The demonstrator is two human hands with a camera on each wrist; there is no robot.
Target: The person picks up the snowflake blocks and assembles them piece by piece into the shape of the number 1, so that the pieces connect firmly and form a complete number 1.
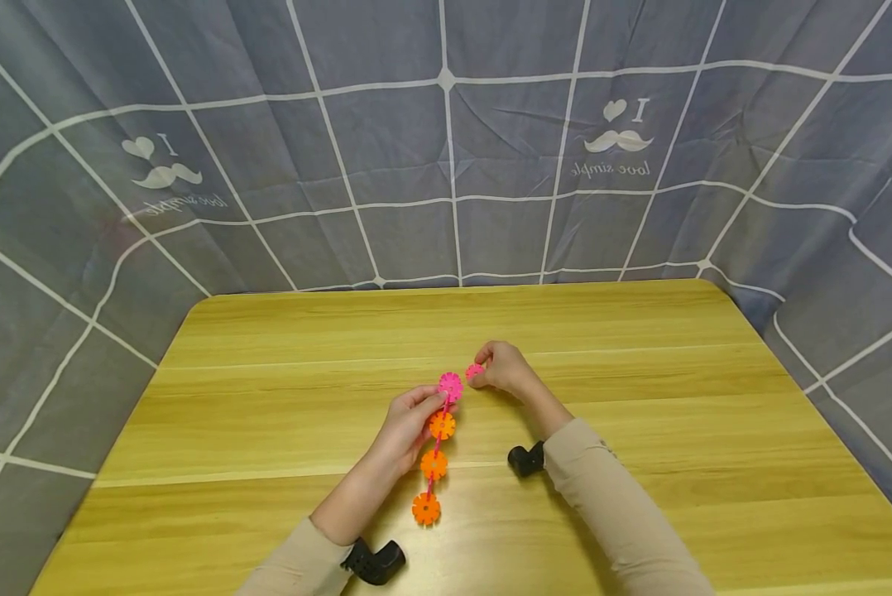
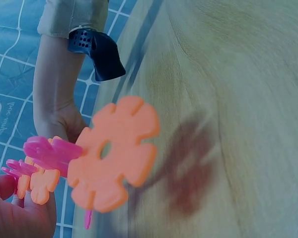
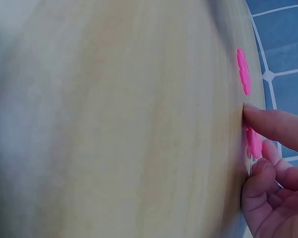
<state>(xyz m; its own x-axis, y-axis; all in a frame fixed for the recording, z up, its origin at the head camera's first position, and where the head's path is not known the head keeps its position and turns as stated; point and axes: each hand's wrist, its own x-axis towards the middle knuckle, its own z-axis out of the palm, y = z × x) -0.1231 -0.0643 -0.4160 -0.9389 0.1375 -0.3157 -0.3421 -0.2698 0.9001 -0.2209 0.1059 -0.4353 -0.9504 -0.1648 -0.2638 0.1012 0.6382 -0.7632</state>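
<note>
My left hand (image 1: 404, 429) grips a chain of slotted, flower-shaped plastic discs near its far end. A flat-facing pink disc (image 1: 450, 384) tops the chain, above the thumb. Below it hang several orange discs (image 1: 434, 466), joined by pink discs turned edge-on. The lowest orange disc (image 2: 111, 153) looms large in the left wrist view, its shadow on the wood. Just right of the chain's top, my right hand (image 1: 507, 370) pinches a loose pink disc (image 1: 473, 372) between thumb and fingers. A small gap separates this disc from the chain.
The wooden table (image 1: 282, 439) reaches back to a grey curtain (image 1: 401, 149) with white grid lines, which also hangs along both sides. Black wrist mounts (image 1: 375, 563) stick out from both sleeves over the tabletop.
</note>
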